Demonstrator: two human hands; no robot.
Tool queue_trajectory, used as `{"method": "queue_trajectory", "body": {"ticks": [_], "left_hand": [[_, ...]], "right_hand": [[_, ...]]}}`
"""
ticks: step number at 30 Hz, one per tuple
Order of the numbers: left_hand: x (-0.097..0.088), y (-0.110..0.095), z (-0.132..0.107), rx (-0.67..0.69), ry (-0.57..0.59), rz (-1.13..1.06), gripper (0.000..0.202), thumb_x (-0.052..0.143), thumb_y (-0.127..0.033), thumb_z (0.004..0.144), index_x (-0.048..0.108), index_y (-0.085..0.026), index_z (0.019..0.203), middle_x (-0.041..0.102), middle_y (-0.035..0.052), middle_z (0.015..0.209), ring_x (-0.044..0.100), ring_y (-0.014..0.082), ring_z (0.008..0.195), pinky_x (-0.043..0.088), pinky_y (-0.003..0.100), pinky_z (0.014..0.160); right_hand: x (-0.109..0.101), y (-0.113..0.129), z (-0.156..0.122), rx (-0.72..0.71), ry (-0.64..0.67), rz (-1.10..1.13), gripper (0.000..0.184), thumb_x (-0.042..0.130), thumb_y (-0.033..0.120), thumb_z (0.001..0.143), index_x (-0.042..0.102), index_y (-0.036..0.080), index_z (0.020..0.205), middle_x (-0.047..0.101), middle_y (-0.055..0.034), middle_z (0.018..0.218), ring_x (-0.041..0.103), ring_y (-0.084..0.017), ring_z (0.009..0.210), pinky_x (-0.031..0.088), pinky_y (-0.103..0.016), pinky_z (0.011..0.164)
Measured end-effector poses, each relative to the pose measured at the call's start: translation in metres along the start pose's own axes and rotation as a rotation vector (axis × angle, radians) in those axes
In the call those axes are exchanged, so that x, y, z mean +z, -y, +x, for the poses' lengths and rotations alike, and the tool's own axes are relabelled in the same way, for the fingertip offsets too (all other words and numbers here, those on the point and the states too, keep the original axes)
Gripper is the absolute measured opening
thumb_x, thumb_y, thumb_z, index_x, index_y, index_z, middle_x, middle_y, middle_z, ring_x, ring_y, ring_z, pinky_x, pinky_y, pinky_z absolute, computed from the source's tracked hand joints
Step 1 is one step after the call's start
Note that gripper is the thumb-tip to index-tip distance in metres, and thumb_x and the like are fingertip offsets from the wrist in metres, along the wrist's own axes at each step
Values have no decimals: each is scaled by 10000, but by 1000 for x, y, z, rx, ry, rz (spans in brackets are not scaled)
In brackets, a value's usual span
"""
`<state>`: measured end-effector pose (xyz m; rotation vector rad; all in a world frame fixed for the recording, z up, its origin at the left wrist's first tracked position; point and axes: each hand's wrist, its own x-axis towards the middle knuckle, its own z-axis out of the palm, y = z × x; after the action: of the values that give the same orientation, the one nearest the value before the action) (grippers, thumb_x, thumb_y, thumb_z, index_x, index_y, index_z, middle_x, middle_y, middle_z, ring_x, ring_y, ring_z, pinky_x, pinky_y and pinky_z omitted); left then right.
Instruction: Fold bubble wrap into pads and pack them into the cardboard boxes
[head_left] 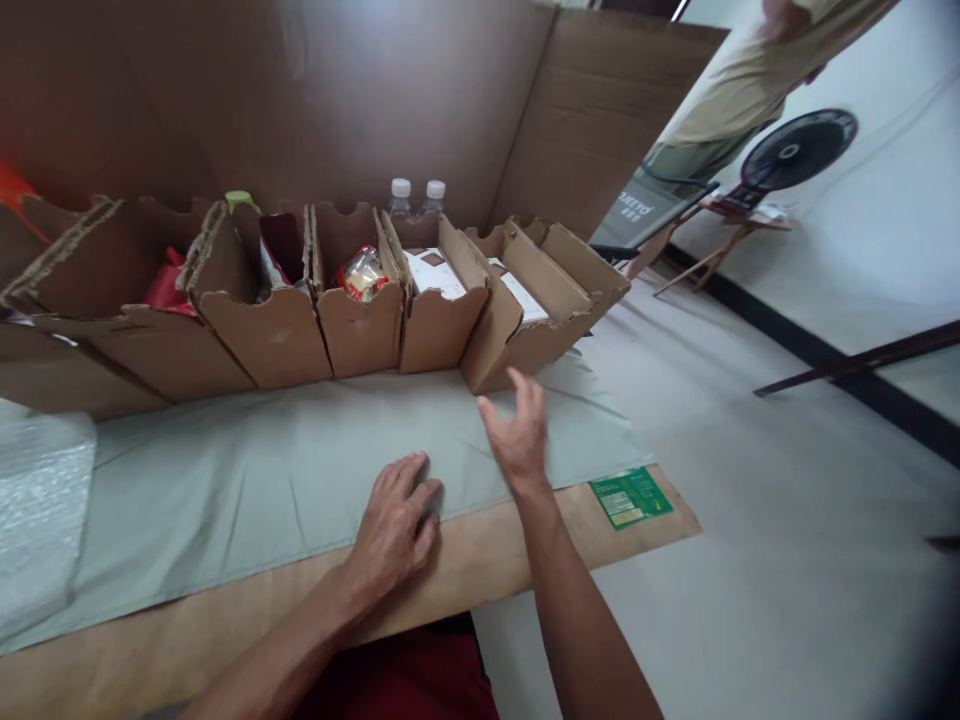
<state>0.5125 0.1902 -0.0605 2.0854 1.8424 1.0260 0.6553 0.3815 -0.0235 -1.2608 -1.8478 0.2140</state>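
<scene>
Head view: the end box [525,345] lies just beyond the loosely spread, empty fingers of the right hand [517,435], lengthwise away, while the left hand [394,525] rests flat, farther back.

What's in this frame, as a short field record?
left hand: flat on cloth, empty
right hand: open, raised near end box
boxes: row of open cardboard ones along cloth's far edge
bottles: two, behind the boxes
bubble wrap: left edge
table: green card at right corner
background: fan, another person
</scene>
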Motion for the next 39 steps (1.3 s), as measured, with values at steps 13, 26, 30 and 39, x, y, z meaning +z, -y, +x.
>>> {"method": "queue_trajectory", "body": {"ticks": [13,26,30,39], "left_hand": [[0,-4,0,-14,2,40,371,554,-132,853,688,-180,1195,572,188,1481,519,362,1389,473,631,1124],[-4,-10,2,-29,16,28,381,560,-113,849,674,-172,1208,556,197,1499,516,367,1396,475,636,1123],[-3,-6,2,-9,-51,15,329,558,-139,887,676,-186,1190,592,192,1458,564,355,1350,525,605,1078],[-21,6,10,-271,-327,-126,253,556,-213,957,689,-219,1172,592,146,1445,647,300,1236,639,354,720]], "right_hand": [[24,9,31,-37,206,-4,612,595,296,869,508,168,1461,565,-196,1404,548,-354,1333,471,-561,1099],[2,30,50,-69,197,111,523,543,317,903,578,176,1406,721,-128,1166,696,-248,952,556,-461,955],[-5,84,84,-196,336,31,612,528,258,924,471,233,1533,762,-36,938,678,-216,796,555,-373,844],[-34,117,82,-210,487,-302,227,528,264,984,729,209,1074,789,-113,930,727,-287,842,487,-351,725]]}}
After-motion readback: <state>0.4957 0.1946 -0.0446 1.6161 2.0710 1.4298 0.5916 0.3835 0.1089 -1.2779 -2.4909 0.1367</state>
